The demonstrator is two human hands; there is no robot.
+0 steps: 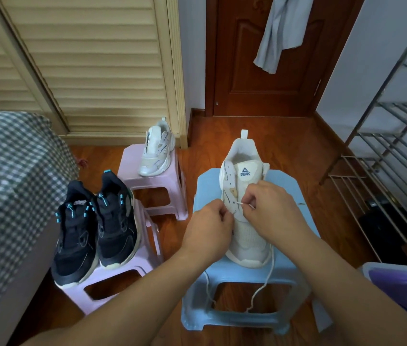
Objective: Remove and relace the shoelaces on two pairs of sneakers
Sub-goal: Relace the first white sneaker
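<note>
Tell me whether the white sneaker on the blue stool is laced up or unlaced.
Mostly unlaced. The white sneaker shows bare upper eyelets, and the shoelace dangles off the blue stool. Both hands pinch lace near the lower eyelets.

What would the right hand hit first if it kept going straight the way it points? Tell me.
Probably the white sneaker itself: the right hand points left across its eyelets, pinching the lace. Beyond that sits the left hand. Depth is uncertain.

Home bedroom: bed (10, 156), louvred wardrobe (92, 66).

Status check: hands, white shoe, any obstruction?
Left hand and right hand pinching lace at the lowest eyelets. White sneaker on blue stool, mostly unlaced. Nothing blocking.
</note>
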